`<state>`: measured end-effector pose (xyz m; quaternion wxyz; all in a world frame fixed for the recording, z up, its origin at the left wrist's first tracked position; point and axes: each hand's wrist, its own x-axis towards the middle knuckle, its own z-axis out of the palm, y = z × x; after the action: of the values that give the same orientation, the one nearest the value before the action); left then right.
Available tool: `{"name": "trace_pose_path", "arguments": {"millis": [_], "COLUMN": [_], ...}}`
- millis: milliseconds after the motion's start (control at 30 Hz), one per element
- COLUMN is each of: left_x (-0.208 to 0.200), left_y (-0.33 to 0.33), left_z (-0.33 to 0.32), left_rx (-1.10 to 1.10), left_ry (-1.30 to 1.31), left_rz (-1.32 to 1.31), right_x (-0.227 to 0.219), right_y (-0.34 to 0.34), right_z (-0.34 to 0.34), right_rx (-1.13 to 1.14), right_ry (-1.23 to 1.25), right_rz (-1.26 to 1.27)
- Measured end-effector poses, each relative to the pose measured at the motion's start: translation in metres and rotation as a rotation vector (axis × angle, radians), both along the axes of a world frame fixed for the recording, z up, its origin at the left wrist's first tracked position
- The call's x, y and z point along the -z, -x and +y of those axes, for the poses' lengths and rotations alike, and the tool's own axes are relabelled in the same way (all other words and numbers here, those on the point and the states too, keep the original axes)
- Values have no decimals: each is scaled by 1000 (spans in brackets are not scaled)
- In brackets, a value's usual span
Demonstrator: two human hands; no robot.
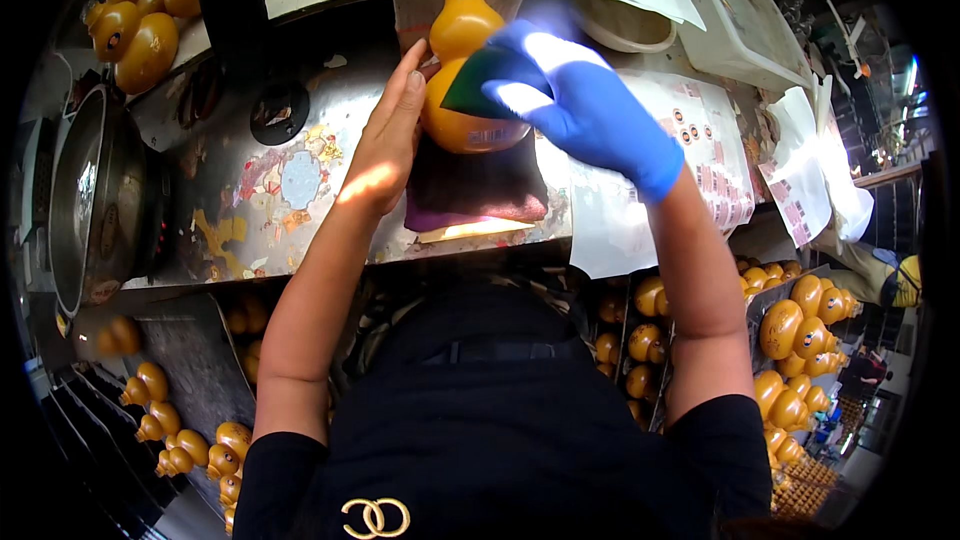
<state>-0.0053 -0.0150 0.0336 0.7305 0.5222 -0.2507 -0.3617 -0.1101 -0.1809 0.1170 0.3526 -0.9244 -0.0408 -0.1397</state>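
An amber gourd-shaped bottle lies on a dark maroon cloth on a worn metal bench. My bare left hand rests flat against the bottle's left side, steadying it. My right hand, in a blue glove, presses a dark green pad onto the bottle's lower belly. A label strip shows near the bottle's bottom edge.
More amber gourd bottles stand at the bench's far left; several others fill crates at lower left and right. Label sheets lie right of the cloth. A metal pan sits far left, a white tray at back right.
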Motion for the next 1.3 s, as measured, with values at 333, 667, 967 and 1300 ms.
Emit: {"name": "trace_pose_path", "arguments": {"millis": [333, 667, 967, 1300], "left_x": [10, 0, -2, -6], "left_y": [16, 19, 14, 3], "left_z": [-9, -15, -7, -7], "left_rx": [-188, -191, -79, -116], "left_ry": [-165, -83, -80, -208], "left_rz": [-383, -337, -246, -169], "right_x": [21, 58, 49, 72], "right_y": [-1, 23, 28, 60], "right_z": [1, 20, 16, 17], "right_rx": [335, 574, 253, -98], "right_ry": [-416, -672, -86, 550], "right_rz": [-210, -290, -638, -442]}}
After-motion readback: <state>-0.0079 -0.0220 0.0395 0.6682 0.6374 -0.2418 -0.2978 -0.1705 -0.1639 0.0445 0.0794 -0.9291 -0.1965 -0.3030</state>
